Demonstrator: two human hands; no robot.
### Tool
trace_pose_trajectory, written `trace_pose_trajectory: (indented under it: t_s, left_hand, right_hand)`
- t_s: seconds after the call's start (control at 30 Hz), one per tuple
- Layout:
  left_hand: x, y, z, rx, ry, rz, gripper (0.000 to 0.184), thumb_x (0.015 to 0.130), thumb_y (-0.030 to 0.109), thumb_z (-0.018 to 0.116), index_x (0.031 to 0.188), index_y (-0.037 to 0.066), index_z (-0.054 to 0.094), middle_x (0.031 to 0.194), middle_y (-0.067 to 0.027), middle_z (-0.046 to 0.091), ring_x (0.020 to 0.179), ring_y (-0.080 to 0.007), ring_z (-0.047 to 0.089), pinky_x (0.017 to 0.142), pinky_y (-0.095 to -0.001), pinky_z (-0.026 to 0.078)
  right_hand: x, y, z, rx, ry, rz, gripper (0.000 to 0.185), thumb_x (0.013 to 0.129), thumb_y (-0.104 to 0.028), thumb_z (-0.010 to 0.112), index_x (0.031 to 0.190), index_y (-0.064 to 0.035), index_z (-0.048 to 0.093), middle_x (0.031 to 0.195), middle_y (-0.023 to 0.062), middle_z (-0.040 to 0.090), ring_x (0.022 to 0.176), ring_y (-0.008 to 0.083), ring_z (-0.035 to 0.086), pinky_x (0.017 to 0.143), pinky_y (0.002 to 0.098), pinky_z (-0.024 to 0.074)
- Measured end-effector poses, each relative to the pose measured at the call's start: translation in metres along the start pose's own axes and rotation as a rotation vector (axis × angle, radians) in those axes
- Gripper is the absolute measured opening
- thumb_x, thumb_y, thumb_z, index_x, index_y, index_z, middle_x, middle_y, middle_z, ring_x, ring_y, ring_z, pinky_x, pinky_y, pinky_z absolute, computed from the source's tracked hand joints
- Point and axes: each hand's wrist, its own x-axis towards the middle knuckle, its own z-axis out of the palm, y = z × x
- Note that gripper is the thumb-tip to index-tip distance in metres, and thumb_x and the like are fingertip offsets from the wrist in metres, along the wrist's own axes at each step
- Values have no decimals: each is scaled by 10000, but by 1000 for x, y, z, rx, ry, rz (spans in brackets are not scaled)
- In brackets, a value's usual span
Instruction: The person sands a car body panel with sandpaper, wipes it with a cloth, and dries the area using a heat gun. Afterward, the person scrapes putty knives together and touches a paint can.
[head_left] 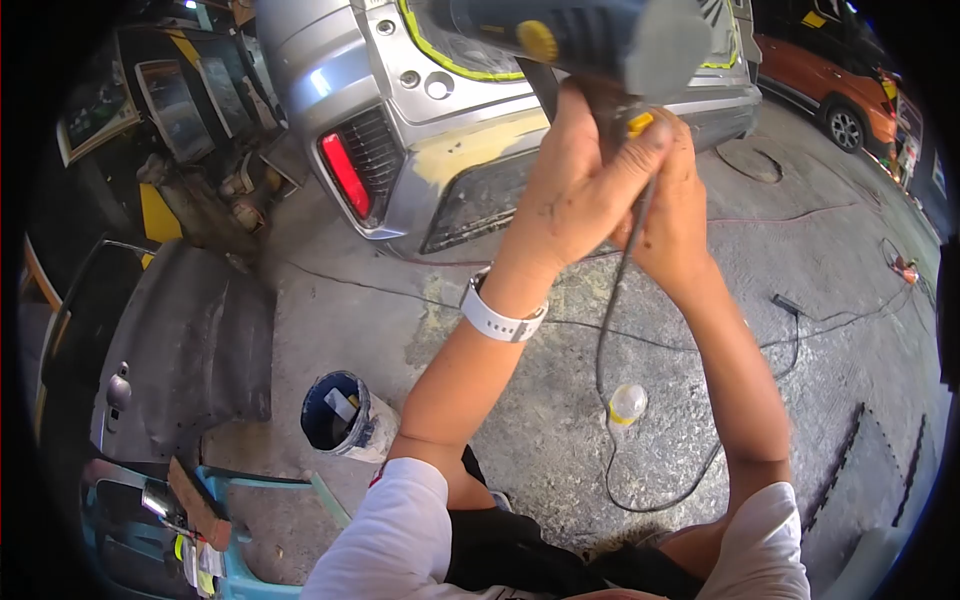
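Note:
A corded heat gun (590, 38) with a dark blue body, a yellow knob and a grey rear end is held up at the top of the view. My left hand (575, 200) is closed around its handle, with the thumb lying across near a yellow switch (640, 124). From the other side, my right hand (672, 215) is wrapped round the same handle, touching my left hand. A dark cord (605, 335) hangs from the grip to the floor. Behind the tool is a silver car's rear (470, 95) with yellowish filler patches, green masking tape and a red reflector.
A paint-stained bucket (375, 430) holding tools stands by my left arm. A small clear cup (628, 402) is on the concrete floor near the looping cord. Loose car panels (190, 350) lean at the left. An orange car (835, 80) is parked far right.

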Motion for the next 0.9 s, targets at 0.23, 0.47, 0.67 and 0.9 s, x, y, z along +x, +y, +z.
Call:
trace_pose_trajectory:
  t_s: [0.23, 0.47, 0.67, 0.9]
  left_hand:
    - [-10, 40, -21, 564, -31, 66, 625, 852, 247, 818, 1358, -30, 577, 1228, -198, 684, 1101, -253, 687, 938, -373, 553]
    - [-4, 33, -172, 1506, -103, 38, 306, 974, 284, 646, 1113, 18, 707, 1010, -130, 712, 932, -252, 670, 852, -368, 503]
    - [67, 5, -264, 2138, -1039, 358, 527, 1033, 463, 463, 1398, 98, 571, 1463, -64, 561, 1417, -253, 434, 1198, -490, 265]
    - [150, 3, -279, 2534, -993, 163, 460, 1055, 440, 400, 1400, 196, 585, 1437, -13, 596, 1442, -235, 427, 1229, -543, 196]
  right_hand:
    - [12, 17, 44, 326, 247, 239, 551, 814, -147, 807, 1233, -11, 477, 987, 189, 700, 841, 317, 707, 779, 354, 555]
    - [9, 37, 73, 598, 101, 722, 587, 754, -315, 736, 1212, -19, 521, 911, 211, 719, 810, 288, 706, 802, 386, 543]
    - [-11, 54, 84, 606, 47, 897, 599, 740, -312, 745, 1226, -35, 529, 916, 200, 722, 867, 269, 706, 830, 355, 533]
    - [-22, 77, 97, 704, 117, 842, 613, 736, -316, 761, 1224, -21, 535, 927, 199, 723, 873, 254, 707, 832, 354, 536]
